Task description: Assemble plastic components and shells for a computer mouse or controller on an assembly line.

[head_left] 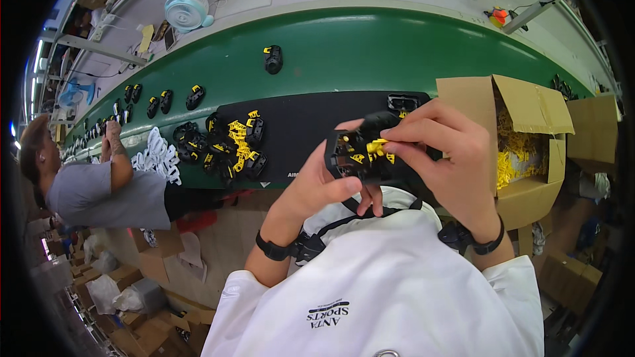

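1. the black housing (347,162) sits at the centre of a clock face whose twelve points away from the person; it is held up near the body, over the near side of the black mat (304,116).
2. the left hand (309,188), at eight o'clock, is clasped around the housing, thumb on the near side and fingers underneath.
3. the right hand (450,142), at three o'clock, has thumb and forefinger pinched together on a yellow piece (376,147), at the housing's opening.
4. other yellow bits (357,158) show inside the housing, so fitting looks partly done; whether the pinched piece is seated, one cannot tell.
5. at one o'clock, on the mat's far edge, lies an open black part (403,102).
6. at nine o'clock lie loose yellow parts (239,139) and a cluster of black units (190,142), several showing yellow; which are complete is unclear.
7. at three o'clock a carton (532,106) holds many more yellow parts, so plenty appears left.
8. toward ten o'clock, one yellow-tipped black unit (273,61) rests alone on the green counter (370,46), seemingly further along.
9. farther out at nine are white parts (157,157) and a co-worker (109,192).
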`<state>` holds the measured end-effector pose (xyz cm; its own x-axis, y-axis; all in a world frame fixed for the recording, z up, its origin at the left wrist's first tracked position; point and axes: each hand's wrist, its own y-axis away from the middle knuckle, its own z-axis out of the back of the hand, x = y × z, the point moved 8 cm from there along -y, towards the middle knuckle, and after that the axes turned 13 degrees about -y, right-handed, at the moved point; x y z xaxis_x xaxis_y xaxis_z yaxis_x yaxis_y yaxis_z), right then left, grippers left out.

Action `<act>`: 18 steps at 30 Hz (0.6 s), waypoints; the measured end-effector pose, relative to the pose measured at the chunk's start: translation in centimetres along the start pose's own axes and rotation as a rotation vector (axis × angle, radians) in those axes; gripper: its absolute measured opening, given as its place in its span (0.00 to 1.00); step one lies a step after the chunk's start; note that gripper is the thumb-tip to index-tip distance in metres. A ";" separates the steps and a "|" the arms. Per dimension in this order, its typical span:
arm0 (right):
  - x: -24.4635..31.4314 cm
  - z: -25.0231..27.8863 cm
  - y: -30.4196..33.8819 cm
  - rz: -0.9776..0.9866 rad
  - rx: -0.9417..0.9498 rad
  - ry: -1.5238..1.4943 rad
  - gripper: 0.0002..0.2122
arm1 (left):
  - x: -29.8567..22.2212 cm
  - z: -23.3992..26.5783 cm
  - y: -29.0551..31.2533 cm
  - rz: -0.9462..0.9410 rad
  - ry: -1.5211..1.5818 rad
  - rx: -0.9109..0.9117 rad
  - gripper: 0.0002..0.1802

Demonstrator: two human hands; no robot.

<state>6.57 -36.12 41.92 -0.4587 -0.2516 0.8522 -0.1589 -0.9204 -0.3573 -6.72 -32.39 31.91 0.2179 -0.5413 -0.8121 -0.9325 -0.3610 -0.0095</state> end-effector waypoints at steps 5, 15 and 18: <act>0.0 -1.6 -0.1 0.026 -0.101 0.028 0.08 | -0.5 0.0 0.6 -0.049 -0.102 -0.025 0.46; 0.6 -1.6 0.9 0.153 -0.029 0.096 0.09 | 1.1 0.6 0.6 0.132 -0.183 -0.036 0.55; -0.3 -1.5 2.3 0.115 -0.085 0.089 0.10 | 2.8 1.2 0.1 0.131 -0.074 -0.064 0.48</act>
<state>5.01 -37.72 40.25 -0.5534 -0.3230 0.7678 -0.1723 -0.8575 -0.4849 -6.58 -33.02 28.95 0.0715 -0.5301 -0.8449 -0.9308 -0.3398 0.1344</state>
